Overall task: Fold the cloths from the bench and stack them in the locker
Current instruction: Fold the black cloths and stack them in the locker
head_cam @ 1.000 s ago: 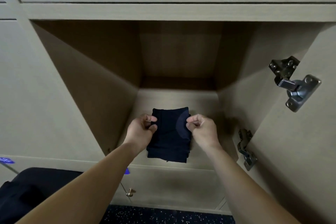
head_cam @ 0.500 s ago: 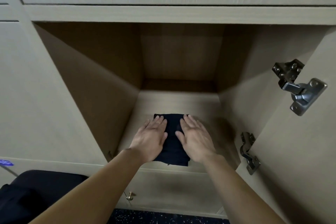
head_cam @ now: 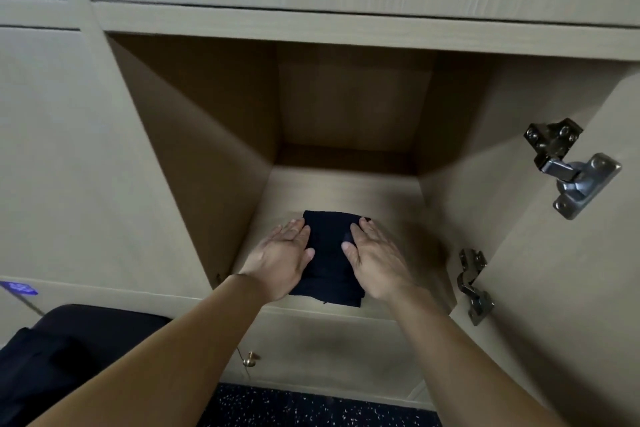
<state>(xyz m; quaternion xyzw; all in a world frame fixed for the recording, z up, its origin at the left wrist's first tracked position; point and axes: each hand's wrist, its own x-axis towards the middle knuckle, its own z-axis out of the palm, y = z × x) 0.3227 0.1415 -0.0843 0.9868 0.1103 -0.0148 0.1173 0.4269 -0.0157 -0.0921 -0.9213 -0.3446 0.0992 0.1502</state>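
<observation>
A folded dark navy cloth (head_cam: 328, 255) lies flat on the floor of the open locker (head_cam: 343, 189), near its front edge. My left hand (head_cam: 282, 258) rests flat on the cloth's left side with straight fingers. My right hand (head_cam: 375, 258) presses flat on its right side, fingers straight as well. Both hands cover the cloth's side edges. More dark cloth (head_cam: 52, 360) lies at the lower left, outside the locker.
The locker door (head_cam: 571, 288) stands open on the right, with two metal hinges (head_cam: 571, 166) (head_cam: 474, 288) on its inner side. A small brass knob (head_cam: 250, 359) sits on the panel below. Closed locker fronts surround the opening. Dark speckled floor (head_cam: 311, 409) is underneath.
One second ago both hands pinched the cloth's upper corners above the locker floor. They laid it down and now press flat on it, a little further apart.
</observation>
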